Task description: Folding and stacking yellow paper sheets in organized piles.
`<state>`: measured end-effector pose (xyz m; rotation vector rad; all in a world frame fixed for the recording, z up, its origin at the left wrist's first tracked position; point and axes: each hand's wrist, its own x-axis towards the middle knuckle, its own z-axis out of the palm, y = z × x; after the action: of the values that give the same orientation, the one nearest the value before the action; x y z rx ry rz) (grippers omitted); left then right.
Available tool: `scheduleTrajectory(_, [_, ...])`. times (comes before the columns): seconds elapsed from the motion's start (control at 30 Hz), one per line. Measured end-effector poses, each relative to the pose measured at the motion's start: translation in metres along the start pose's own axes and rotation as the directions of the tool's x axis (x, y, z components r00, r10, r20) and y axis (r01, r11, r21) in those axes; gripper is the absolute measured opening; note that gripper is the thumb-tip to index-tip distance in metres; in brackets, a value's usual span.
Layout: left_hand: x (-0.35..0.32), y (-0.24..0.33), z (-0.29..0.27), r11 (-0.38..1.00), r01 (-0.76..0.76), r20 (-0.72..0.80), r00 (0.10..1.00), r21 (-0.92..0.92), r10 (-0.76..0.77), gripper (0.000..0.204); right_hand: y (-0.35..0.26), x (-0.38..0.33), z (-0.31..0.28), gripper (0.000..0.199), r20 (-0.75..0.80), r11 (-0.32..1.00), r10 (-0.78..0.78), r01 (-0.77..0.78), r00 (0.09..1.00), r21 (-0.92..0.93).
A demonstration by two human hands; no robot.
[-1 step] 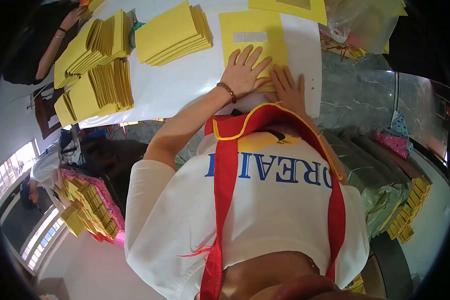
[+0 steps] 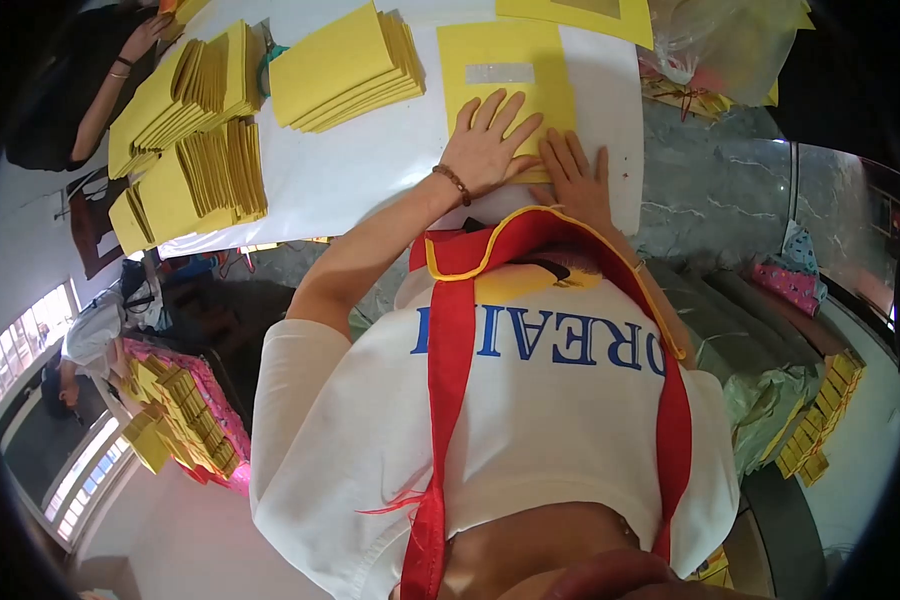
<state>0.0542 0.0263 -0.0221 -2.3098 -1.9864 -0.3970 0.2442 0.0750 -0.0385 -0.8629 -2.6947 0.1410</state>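
A flat yellow paper piece (image 2: 540, 60) with a pale, shiny rectangular strip (image 2: 500, 73) lies on the white table (image 2: 355, 165) in front of me. My left hand (image 2: 487, 145) presses on its near half, palm down with the fingers spread. At its near right corner rests my right hand (image 2: 578, 180), fingers stretched out and partly on the table. Neither hand grips anything. Whether the paper is one layer or folded, I cannot tell.
Stacks of folded yellow paper (image 2: 345, 65) and more bundles (image 2: 215, 170) stand at the left, with teal-handled scissors (image 2: 273, 55) between. Another yellow sheet (image 2: 610, 22) and a clear plastic bag (image 2: 715, 45) are at the far right. A co-worker's arm (image 2: 105, 95) reaches in at far left.
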Motion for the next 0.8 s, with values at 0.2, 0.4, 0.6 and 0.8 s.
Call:
scheduleTrajectory(0.2, [-0.006, -0.005, -0.008, 0.984, -0.111, -0.01, 0.994, -0.137, 0.111, 0.062, 0.004, -0.002, -0.002, 0.057, 0.097, 0.991, -0.005, -0.008, 0.995, 0.132])
scheduleTrajectory(0.4, [-0.001, 0.007, -0.011, 0.97, -0.186, -0.006, 0.982, 0.158, 0.189, 0.054, 0.031, 0.017, -0.025, 0.05, 0.27, 0.532, 0.216, -0.345, 0.938, 0.773])
scheduleTrajectory(0.6, [0.012, -0.016, -0.076, 0.965, -0.067, -0.243, 0.97, -0.253, 0.004, 0.052, 0.023, 0.025, -0.028, 0.054, 0.181, 0.153, 0.528, -0.303, 0.83, 0.941])
scheduleTrajectory(0.8, [-0.022, -0.134, -0.12, 0.927, 0.262, -0.571, 0.818, 0.267, -0.066, 0.055, 0.018, 0.018, -0.021, 0.039, 0.28, 0.097, 0.548, -0.393, 0.788, 0.915])
